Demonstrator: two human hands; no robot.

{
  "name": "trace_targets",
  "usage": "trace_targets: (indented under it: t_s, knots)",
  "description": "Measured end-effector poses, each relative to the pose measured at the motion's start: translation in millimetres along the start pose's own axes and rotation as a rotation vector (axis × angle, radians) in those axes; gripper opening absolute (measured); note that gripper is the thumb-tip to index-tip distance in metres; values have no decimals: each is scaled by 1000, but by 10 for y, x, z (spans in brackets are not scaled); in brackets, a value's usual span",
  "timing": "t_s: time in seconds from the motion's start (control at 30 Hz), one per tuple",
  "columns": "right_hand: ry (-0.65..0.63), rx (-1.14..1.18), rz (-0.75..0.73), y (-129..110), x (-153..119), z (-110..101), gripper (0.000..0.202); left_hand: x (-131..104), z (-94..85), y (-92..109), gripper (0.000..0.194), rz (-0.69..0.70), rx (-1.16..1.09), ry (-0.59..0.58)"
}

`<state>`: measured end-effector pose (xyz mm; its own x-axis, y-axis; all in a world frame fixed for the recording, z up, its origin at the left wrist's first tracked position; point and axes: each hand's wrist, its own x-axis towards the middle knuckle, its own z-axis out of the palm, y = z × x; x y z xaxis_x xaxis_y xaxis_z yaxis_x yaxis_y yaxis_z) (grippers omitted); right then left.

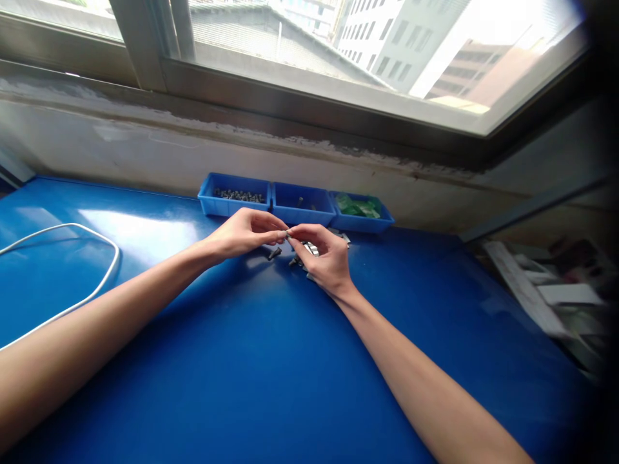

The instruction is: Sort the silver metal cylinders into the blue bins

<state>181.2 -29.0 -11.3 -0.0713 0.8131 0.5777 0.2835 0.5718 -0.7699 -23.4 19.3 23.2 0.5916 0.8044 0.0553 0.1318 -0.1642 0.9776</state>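
Note:
My left hand (246,231) and my right hand (325,259) meet fingertip to fingertip above the blue table. Both pinch a small part (288,234) that is too small to name. A dark bolt-like piece (275,253) lies on the table just below the left fingers. More small metal pieces (311,249) lie behind and beneath my right hand, which partly hides them.
Along the wall stand three blue bins: the left one (235,205) holds many small metal parts, the middle one (304,216) a few pieces, the right one (362,224) green bags. A white cable (104,277) curves over the table (232,374) at left.

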Motion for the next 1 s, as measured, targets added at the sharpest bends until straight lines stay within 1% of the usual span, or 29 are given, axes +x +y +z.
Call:
trace_targets:
  t_s: [0.13, 0.33, 0.5, 0.57, 0.63, 0.67, 0.73, 0.8, 0.87, 0.9, 1.0]
  knots:
    - [14, 2, -4, -21, 8, 1, 26, -7, 17, 5, 46, -28, -45, 14]
    - [15, 14, 8, -6, 8, 4, 27, -17, 37, -7, 46, -95, -186, 43]
    - [7, 51, 40, 21, -6, 9, 28, -22, 48, -3, 40, -124, -224, 39]
    - [-3, 57, 53, 14, -7, 9, 29, -15, 45, 2, 36, -138, -244, 60]
    - [5, 25, 54, -6, -2, 7, 29, -1, 29, 12, 32, -151, -278, 130]
    - [23, -19, 51, -20, 3, 4, 28, 8, 14, 21, 31, -151, -300, 182]
    - [77, -159, 42, -49, 13, -4, 22, 29, -28, 43, 31, -128, -346, 326]
    - [105, -321, 26, -74, 21, -14, 20, 49, -83, 66, 31, -66, -379, 493]
    - [75, -452, -7, -85, 23, -17, 22, 65, -139, 78, 30, 4, -397, 633]
    - [46, -501, -28, -85, 22, -16, 23, 72, -164, 77, 30, 34, -409, 680]
    - [-33, -599, -74, -66, 10, -2, 20, 88, -209, 48, 27, 93, -468, 757]
